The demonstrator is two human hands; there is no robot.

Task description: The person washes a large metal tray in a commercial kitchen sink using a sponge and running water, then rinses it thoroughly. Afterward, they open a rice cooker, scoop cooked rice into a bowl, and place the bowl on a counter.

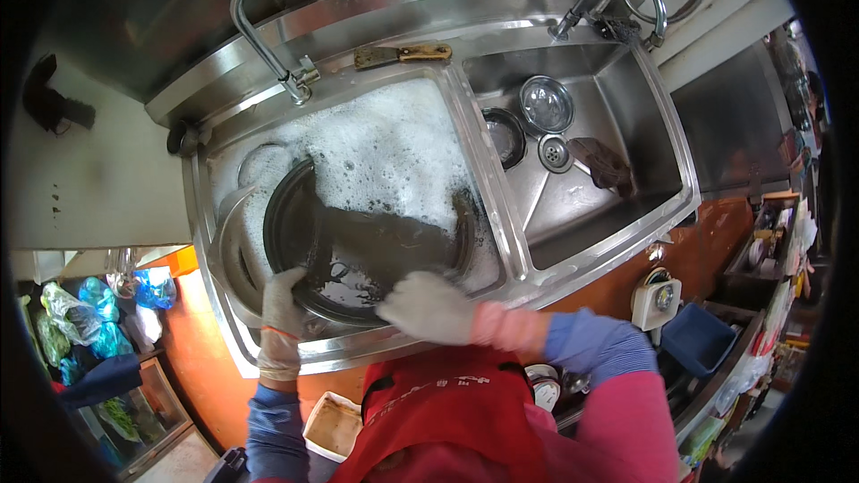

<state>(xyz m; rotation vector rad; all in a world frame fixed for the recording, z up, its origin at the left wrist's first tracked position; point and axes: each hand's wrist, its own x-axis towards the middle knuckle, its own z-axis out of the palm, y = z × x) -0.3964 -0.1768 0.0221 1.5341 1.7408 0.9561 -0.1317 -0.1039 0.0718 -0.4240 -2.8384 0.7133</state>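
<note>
A large dark round pan (285, 215) lies tilted in the sudsy water of the left sink basin (500, 261). My left hand (283, 302), in a pale glove with an orange band at the wrist, grips the pan's near left rim. Over the pan's near right edge is my right hand (426, 305), gloved and slightly blurred, its fingers curled; whether it holds anything is hidden. Soapy water with white foam (389, 141) covers much of the pan. A metal pot (225, 258) leans at the basin's left wall, beside the pan.
In the right basin (624, 100) sit a metal bowl (547, 105), a dark bowl (504, 137) and a brown cloth (600, 162). A wooden-handled scraper (402, 54) rests on the back ledge. Faucets (251, 30) arch behind both basins. A blue plastic bin (698, 340) stands at lower right.
</note>
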